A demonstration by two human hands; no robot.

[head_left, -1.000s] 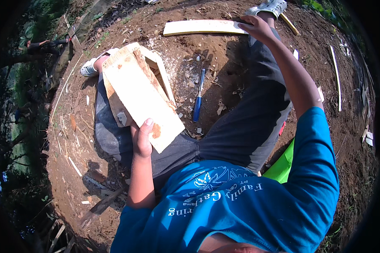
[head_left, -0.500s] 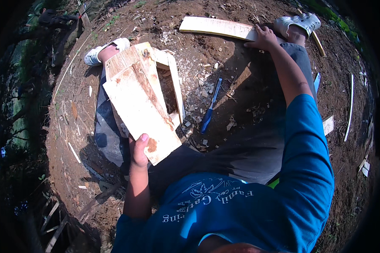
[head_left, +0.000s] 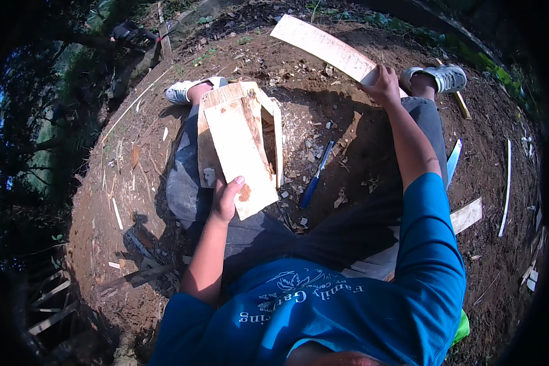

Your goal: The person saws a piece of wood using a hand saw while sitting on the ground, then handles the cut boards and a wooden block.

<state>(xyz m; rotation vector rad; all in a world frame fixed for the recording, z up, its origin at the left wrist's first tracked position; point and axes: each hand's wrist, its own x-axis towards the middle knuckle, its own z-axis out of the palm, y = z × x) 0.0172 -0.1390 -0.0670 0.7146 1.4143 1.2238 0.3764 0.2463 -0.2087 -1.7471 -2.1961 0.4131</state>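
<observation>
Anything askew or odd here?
Mildly: the pale board in the left hand sits askew over the wooden frame, edges not lined up; a brown patch marks its near end. A blue-handled tool lies loose among scattered wood chips. No clear breakage.

Left of the chisel (head_left: pixel 317 175), a board (head_left: pixel 239 155) is hiding most fingers of the left hand (head_left: pixel 226 202) and part of a wooden box (head_left: pixel 279 140). Right of the chisel, the shirt (head_left: pixel 402 305) is covering part of a green thing (head_left: pixel 462 327), leaving its kind unclear.
</observation>
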